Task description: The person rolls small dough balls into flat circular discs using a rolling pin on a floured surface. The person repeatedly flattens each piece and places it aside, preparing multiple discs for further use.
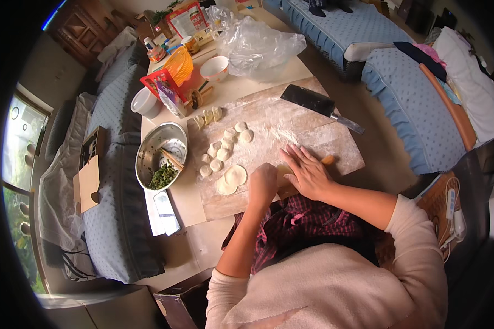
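Observation:
My left hand [263, 184] is curled at the edge of a small piece of dough [285, 170]; its fingertips are hidden. Flat over the floured wooden board [267, 111] lies my right hand [306, 172], fingers extended, with the rounded wooden end of what looks like a rolling pin [328, 159] showing beyond it. Two thin round dough wrappers [235, 176] overlap left of my left hand. Several small dough rounds [222, 154] sit farther up the board, and a few folded dumplings [208, 117] stand near its far left edge.
A steel bowl [161, 133] with chopped green filling [163, 176] and chopsticks [172, 159] stands left, above a phone [166, 214]. A cleaver [308, 100] lies at the board's far right. Beyond are a white bowl [215, 69], an orange basket [178, 66] and plastic bags [259, 45].

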Available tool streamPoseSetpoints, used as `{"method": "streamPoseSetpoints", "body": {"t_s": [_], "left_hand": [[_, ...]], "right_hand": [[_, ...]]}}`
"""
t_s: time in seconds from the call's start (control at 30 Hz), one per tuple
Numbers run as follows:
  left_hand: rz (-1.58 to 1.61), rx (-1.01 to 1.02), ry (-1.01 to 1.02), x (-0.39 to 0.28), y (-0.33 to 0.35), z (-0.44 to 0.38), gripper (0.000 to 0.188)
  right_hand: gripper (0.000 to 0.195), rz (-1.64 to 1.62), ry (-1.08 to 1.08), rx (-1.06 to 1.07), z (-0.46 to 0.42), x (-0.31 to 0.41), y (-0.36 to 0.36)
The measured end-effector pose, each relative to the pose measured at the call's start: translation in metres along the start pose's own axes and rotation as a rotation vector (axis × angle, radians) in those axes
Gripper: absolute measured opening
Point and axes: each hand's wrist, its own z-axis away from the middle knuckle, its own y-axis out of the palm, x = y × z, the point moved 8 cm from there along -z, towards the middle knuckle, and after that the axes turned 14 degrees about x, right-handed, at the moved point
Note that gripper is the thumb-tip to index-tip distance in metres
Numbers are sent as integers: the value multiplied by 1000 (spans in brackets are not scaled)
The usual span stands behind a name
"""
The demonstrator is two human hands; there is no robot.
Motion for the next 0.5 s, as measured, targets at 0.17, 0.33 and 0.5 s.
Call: {"method": "streamPoseSetpoints", "body": {"t_s": [0.17,0.33,0.5], "left_hand": [[-118,83,-215,-15,0,-12,22],[-113,42,-19,-13,-8,-13,24],[-12,-169,142,1,-3,15,24]], "right_hand": [[73,-32,69,-110,-41,-11,-11],[73,-45,76,-89,-35,-14,-7],[74,24,25,-7,4,6,9]]}}
